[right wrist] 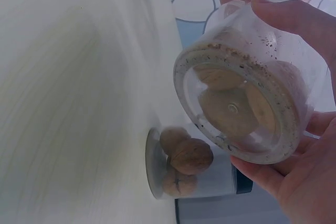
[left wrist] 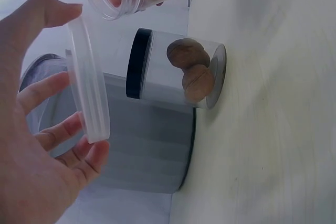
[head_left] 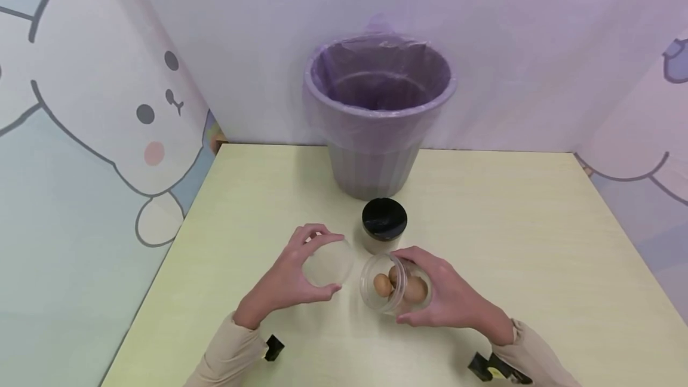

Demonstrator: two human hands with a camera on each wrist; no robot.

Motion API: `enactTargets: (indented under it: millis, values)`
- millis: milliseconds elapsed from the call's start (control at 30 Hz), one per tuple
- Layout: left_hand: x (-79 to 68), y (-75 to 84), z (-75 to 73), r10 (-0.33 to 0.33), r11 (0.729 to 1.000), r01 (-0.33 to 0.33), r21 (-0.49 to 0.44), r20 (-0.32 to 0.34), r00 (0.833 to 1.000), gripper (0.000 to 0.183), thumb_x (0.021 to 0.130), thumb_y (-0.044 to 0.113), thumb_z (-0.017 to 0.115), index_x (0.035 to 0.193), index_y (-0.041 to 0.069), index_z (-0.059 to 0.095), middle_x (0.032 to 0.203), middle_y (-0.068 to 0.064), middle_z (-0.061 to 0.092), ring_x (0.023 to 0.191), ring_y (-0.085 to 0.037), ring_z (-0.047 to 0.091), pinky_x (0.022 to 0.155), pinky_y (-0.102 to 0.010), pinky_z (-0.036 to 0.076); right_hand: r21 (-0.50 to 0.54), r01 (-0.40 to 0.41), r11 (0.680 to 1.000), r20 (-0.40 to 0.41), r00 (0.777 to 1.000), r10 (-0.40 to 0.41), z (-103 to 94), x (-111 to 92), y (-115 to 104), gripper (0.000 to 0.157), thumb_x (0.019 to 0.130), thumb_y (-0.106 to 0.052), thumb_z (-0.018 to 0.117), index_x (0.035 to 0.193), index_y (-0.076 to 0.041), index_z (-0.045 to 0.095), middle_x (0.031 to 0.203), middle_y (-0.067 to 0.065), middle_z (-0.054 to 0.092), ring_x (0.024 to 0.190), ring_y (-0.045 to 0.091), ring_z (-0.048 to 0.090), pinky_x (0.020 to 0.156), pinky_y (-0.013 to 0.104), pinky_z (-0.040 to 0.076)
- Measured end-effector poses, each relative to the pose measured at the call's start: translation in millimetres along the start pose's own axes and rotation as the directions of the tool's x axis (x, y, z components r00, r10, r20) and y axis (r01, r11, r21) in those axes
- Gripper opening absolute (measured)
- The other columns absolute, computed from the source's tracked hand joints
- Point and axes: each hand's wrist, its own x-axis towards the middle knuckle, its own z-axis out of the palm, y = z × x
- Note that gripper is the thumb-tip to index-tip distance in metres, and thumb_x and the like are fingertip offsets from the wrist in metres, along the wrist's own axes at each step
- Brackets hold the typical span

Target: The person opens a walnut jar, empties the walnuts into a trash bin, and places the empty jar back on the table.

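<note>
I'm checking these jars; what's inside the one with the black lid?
The black-lidded jar holds walnuts: three show near its base in the right wrist view. Anything behind them is hidden.

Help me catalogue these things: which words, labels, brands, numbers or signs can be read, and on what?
No readable text anywhere.
Open clear jar: small mark on its base, too small to read.
Black device at the right sleeve: yellow patch, too small to read.
</note>
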Motion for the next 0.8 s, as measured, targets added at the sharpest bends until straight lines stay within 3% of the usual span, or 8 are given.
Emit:
enactTargets:
  millis: [800]
  values:
    - [-5.5, -24.7, -8.3, -0.119, 0.992, 0.119, 0.036, -0.001, 0.993, 0.069, 0.065, 0.033, 0.083, 0.128, 0.026, 0.057, 0.125, 0.006, 0.042, 0.115, -0.013, 0.036, 0.083, -0.041, 0.046, 0.02, 0.021, 1.0, -0.013, 1.0, -0.02, 0.5, -0.1, -2.2, 0.09, 0.057, -0.039, 0.09, 0.131, -0.012, 0.048, 0.122, -0.007, 0.055, 0.107, 0.011, 0.055, 0.092, 0.028, 0.043]
